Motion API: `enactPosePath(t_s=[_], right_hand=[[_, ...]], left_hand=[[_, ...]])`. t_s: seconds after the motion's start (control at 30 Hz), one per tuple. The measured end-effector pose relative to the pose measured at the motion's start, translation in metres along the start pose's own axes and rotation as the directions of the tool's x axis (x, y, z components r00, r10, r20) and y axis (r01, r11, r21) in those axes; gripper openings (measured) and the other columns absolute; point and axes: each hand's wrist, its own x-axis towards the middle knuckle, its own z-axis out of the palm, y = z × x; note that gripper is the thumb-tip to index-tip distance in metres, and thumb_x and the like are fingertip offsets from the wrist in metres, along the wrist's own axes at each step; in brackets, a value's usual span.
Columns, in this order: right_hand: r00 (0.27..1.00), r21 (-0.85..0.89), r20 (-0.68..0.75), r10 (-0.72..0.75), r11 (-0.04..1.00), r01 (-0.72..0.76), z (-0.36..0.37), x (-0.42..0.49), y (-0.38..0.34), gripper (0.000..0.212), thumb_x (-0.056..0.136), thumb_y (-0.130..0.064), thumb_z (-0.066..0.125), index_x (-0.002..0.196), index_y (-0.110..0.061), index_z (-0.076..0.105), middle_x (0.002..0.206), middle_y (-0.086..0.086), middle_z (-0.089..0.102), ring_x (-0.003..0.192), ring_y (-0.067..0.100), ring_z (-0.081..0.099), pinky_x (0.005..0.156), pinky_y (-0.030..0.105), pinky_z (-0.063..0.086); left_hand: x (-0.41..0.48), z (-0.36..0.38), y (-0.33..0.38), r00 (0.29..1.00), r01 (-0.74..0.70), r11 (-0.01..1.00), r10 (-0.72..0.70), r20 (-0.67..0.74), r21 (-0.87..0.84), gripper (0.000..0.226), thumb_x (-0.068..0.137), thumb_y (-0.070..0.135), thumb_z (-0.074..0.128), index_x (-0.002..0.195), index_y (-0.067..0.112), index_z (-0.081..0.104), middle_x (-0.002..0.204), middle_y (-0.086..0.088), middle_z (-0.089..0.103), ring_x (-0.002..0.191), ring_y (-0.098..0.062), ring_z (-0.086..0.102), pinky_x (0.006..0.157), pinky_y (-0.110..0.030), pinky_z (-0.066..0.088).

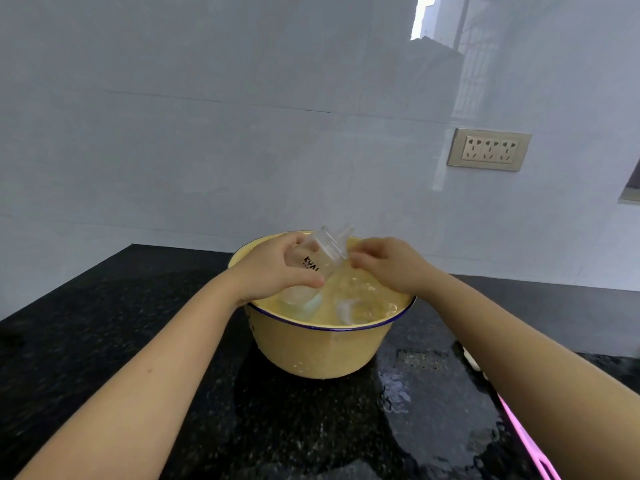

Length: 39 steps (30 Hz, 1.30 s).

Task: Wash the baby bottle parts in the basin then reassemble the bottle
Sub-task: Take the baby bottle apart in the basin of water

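**Bottle up over the basin, rinse in hand**

The black speckled surface carried it all, and it was wet: a puddle shone just right of the basin, with a pink item at the near right edge, too cropped to name. On that surface stood the yellow basin, blue-rimmed and holding water close to the brim. That called for care, because any hard plunge looked likely to slop more over the side.

Over the basin's far half was the clear bottle, tilted with its open threaded neck pointing up and away and its base low, at or just in the water. The left hand gripped it round the body, fingers and thumb curled about the printed side. A good hold, that, though wet plastic looked slippery, so a firm wrap low on the body seemed wise.

The right hand was at the neck with its fingers bent toward the threads. Whether it pinched the rim or only touched it, I couldn't tell through the blur. The judgement here: rub round the threads, turn the bottle with the left, tip it to drain inside the rim.

Smallest of all, some clear parts sat in the water near the front, awaiting their wash
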Motion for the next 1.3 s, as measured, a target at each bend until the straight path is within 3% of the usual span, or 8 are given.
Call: enactPosePath(t_s=[0.13, 0.3, 0.47, 0.6, 0.8, 1.07, 1.17, 1.3], right_hand=[[0.994, 0.564, -0.06, 0.092, 0.825, -0.042, -0.01, -0.003, -0.014, 0.03, 0.098, -0.036, 0.042, 0.095, -0.022, 0.069, 0.078, -0.002, 0.068, 0.072, 0.012, 0.059, 0.077, 0.029, 0.05], [0.997, 0.533, -0.079, -0.024, 0.844, 0.062, -0.009, -0.008, -0.021, 0.011, 0.087, -0.018, 0.066, 0.088, -0.007, 0.067, 0.071, 0.004, 0.06, 0.064, 0.012, 0.053, 0.065, 0.022, 0.046], [0.985, 0.671, -0.139, 0.099, 0.741, 0.02, -0.008, -0.004, -0.023, 0.018, 0.087, -0.012, 0.066, 0.071, -0.008, 0.058, 0.063, 0.005, 0.055, 0.058, 0.014, 0.049, 0.062, 0.025, 0.045], [0.959, 0.716, -0.175, 0.223, 0.697, -0.031, 0.006, 0.001, -0.028, 0.024, 0.087, -0.017, 0.067, 0.067, -0.011, 0.055, 0.06, 0.002, 0.054, 0.056, 0.014, 0.046, 0.061, 0.025, 0.042], [0.802, 0.801, -0.334, 0.496, 0.598, -0.036, 0.032, 0.009, -0.049, 0.018, 0.088, -0.024, 0.064, 0.074, -0.015, 0.058, 0.069, -0.004, 0.057, 0.063, 0.01, 0.05, 0.06, 0.022, 0.04], [0.724, 0.763, -0.428, 0.541, 0.646, -0.032, 0.034, 0.022, -0.055, 0.016, 0.09, -0.025, 0.059, 0.084, -0.011, 0.059, 0.071, -0.007, 0.055, 0.064, 0.006, 0.05, 0.055, 0.02, 0.036], [0.631, 0.754, -0.471, 0.617, 0.653, -0.075, 0.019, 0.034, -0.041, 0.017, 0.091, -0.025, 0.055, 0.083, -0.011, 0.057, 0.071, -0.004, 0.056, 0.068, 0.013, 0.051, 0.058, 0.022, 0.035], [0.804, 0.842, -0.288, 0.52, 0.538, -0.046, 0.004, 0.033, -0.015, 0.021, 0.089, -0.019, 0.061, 0.071, -0.01, 0.053, 0.065, 0.004, 0.057, 0.056, 0.013, 0.048, 0.056, 0.024, 0.04]], left_hand=[[0.001, 0.0, 0.0, 1.0, 0.006, 1.0, -0.006, 0.001, 0.017, 0.056, 0.06, 0.035, 0.081, 0.112, 0.032, 0.06, 0.113, 0.01, 0.066, 0.102, -0.008, 0.062, 0.093, -0.03, 0.048], [0.0, 0.001, 0.0, 1.0, -0.01, 0.997, 0.01, 0.006, 0.073, 0.047, 0.067, 0.028, 0.081, 0.11, 0.033, 0.06, 0.11, 0.01, 0.066, 0.1, -0.01, 0.061, 0.088, -0.029, 0.048], [0.002, 0.006, 0.004, 1.0, 0.02, 0.998, -0.021, 0.021, 0.054, 0.058, 0.055, 0.05, 0.072, 0.11, 0.037, 0.058, 0.112, 0.012, 0.063, 0.096, -0.007, 0.063, 0.091, -0.031, 0.048], [0.003, 0.008, 0.005, 0.999, 0.041, 0.996, -0.038, -0.038, 0.082, 0.053, 0.064, 0.045, 0.073, 0.112, 0.032, 0.057, 0.104, 0.01, 0.061, 0.096, -0.011, 0.06, 0.079, -0.027, 0.047], [0.001, 0.007, 0.01, 0.995, 0.064, 0.997, -0.061, -0.075, 0.043, 0.051, 0.072, 0.04, 0.072, 0.118, 0.029, 0.054, 0.116, 0.01, 0.059, 0.098, -0.013, 0.061, 0.081, -0.032, 0.052], [0.002, 0.006, 0.009, 0.989, 0.095, 0.994, -0.101, -0.108, -0.059, 0.048, 0.075, 0.037, 0.07, 0.118, 0.028, 0.053, 0.111, 0.012, 0.057, 0.094, -0.009, 0.059, 0.066, -0.026, 0.048], [0.002, 0.005, 0.004, 0.985, 0.114, 0.993, -0.114, -0.129, -0.008, 0.039, 0.069, 0.042, 0.07, 0.104, 0.032, 0.055, 0.095, 0.013, 0.057, 0.082, -0.005, 0.057, 0.061, -0.027, 0.047], [0.004, 0.003, 0.003, 0.977, 0.125, 0.991, -0.133, -0.169, -0.056, 0.036, 0.074, 0.036, 0.07, 0.105, 0.026, 0.053, 0.093, 0.018, 0.052, 0.082, -0.005, 0.056, 0.06, -0.024, 0.045]])
